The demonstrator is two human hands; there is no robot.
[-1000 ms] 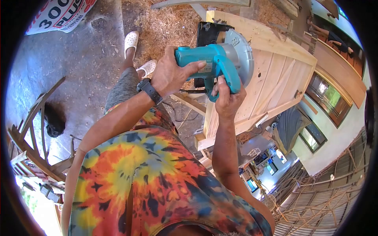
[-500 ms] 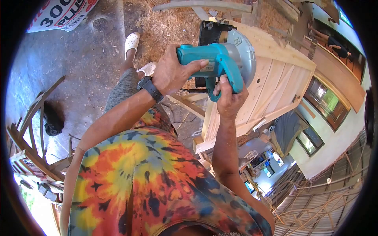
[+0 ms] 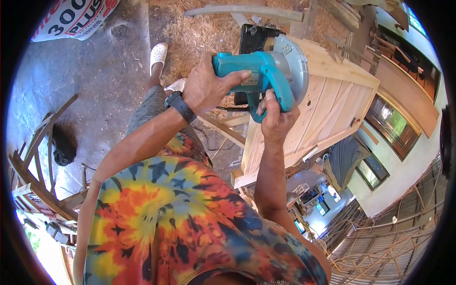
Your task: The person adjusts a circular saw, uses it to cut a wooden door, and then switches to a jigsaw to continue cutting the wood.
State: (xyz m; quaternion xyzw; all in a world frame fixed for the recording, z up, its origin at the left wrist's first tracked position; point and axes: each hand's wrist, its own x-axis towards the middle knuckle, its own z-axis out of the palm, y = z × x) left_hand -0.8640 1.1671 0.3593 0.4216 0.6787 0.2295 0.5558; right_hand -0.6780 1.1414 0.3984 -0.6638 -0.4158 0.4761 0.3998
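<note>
A teal circular saw (image 3: 247,64) with a grey blade guard is held over the near end of a pale wooden panel (image 3: 327,99). My left hand (image 3: 205,85), with a dark watch on its wrist, is wrapped round the motor housing, thumb lying across it. The fingers of my right hand (image 3: 278,118) are closed round the looped rear handle. A black base plate (image 3: 251,40) shows on the saw's far side. The guard hides the blade, and whether the saw touches the wood I cannot tell.
Sawdust (image 3: 190,38) covers the floor beyond the saw, near a loose board (image 3: 247,10). A printed sack (image 3: 76,19) is at the upper left, a wooden frame (image 3: 35,166) at the far left. A cable lies below the saw. Windowed doors (image 3: 394,123) are at the right.
The panel and surroundings have shifted slightly in view, and my shirt fills a slightly different area. Both hands keep the same hold on the saw.
</note>
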